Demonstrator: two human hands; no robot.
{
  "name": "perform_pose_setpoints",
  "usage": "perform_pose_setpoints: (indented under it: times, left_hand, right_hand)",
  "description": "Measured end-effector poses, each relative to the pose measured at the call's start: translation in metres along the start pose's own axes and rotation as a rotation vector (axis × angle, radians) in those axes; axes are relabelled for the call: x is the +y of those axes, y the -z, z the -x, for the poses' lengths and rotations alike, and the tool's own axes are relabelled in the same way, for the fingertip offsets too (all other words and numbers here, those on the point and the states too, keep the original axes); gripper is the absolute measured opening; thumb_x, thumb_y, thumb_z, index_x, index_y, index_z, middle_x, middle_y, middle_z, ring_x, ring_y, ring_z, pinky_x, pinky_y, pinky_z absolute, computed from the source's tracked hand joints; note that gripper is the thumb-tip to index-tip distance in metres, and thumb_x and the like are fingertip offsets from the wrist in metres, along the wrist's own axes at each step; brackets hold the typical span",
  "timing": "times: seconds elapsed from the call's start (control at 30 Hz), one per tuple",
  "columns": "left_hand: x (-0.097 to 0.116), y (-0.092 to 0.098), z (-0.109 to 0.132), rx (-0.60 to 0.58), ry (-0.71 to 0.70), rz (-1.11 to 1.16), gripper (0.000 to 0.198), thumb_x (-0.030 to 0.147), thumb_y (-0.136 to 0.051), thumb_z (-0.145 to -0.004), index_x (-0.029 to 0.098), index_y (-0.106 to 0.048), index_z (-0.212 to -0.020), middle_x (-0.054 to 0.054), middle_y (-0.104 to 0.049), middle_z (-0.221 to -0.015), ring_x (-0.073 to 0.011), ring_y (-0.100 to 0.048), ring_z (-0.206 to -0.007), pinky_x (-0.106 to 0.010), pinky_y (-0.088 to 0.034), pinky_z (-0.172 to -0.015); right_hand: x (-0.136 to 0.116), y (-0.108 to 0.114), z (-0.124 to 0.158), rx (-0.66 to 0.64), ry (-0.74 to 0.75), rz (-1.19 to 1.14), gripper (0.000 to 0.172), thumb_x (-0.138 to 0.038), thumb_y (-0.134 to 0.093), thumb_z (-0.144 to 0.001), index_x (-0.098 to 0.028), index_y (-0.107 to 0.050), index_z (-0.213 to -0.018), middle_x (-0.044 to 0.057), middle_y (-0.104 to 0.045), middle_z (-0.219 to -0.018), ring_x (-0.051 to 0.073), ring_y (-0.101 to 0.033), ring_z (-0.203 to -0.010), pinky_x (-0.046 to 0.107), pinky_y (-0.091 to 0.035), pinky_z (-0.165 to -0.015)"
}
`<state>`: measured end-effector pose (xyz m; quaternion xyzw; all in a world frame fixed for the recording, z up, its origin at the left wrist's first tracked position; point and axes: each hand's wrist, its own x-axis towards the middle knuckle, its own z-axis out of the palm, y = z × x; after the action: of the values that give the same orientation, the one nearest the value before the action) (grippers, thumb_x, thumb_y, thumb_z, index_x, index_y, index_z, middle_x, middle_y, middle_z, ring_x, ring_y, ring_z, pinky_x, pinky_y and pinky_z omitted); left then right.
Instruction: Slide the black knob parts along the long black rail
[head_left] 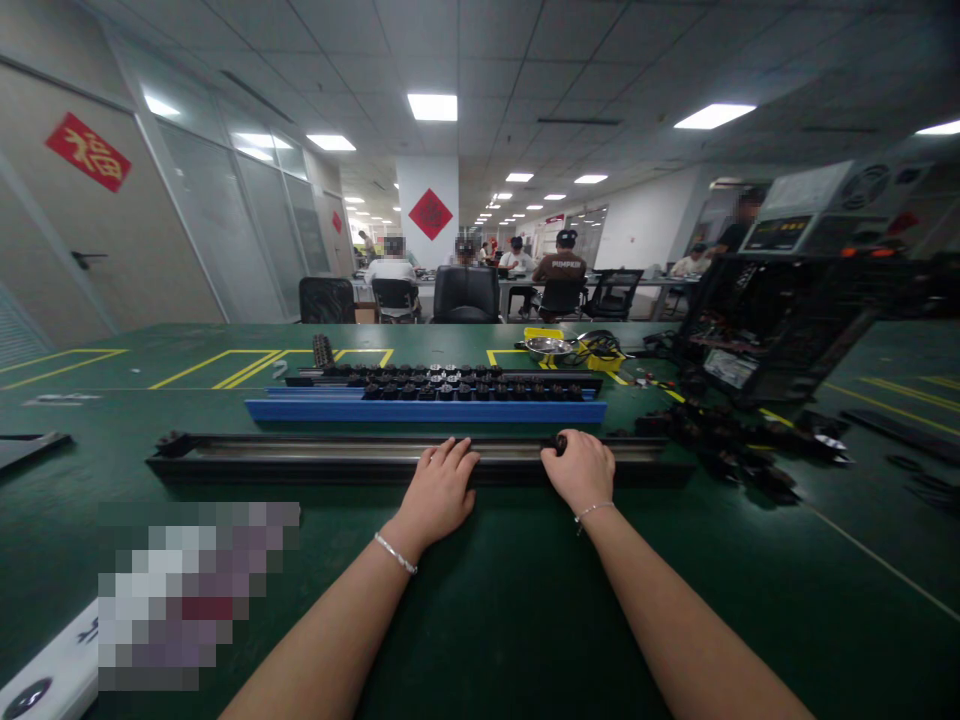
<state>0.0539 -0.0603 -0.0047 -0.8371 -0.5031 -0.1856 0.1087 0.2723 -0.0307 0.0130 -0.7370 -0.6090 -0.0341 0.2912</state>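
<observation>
A long black channel (300,468) with a pale metallic strip inside lies across the green table. My left hand (442,490) rests on its near edge around the middle, fingers lying over the rim and holding nothing. Farther right along the channel, my right hand (583,468) has its fingers closed round a small black part (556,444) at the channel. Small black pieces (174,440) sit at the channel's left end. Just behind lies a blue rail (427,411), with a row of black round parts (480,390) beyond it.
Black parts (750,455) lie in a pile at the right, before an open black machine (772,330). A metal bowl (547,347) and yellow trays stand at the back. A partly pixelated white object (60,650) is at the front left. People sit at far tables.
</observation>
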Motion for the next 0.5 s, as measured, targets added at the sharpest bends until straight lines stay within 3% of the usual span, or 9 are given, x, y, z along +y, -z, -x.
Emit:
perform_pose_setpoints:
  times: [0.5]
  left_hand:
    - [-0.0007, 0.0002, 0.0003, -0.003, -0.004, -0.001, 0.048, 0.029, -0.054, -0.079, 0.022, -0.047, -0.126, -0.008, -0.042, -0.142, -0.0274, -0.034, -0.132, -0.047, -0.028, -0.107]
  right_hand:
    - [0.0066, 0.0004, -0.0023, 0.011, -0.049, -0.002, 0.029, -0.027, -0.046, -0.072, -0.018, -0.058, -0.097, 0.008, -0.063, -0.101, 0.025, -0.049, -0.108, 0.042, -0.025, -0.098]
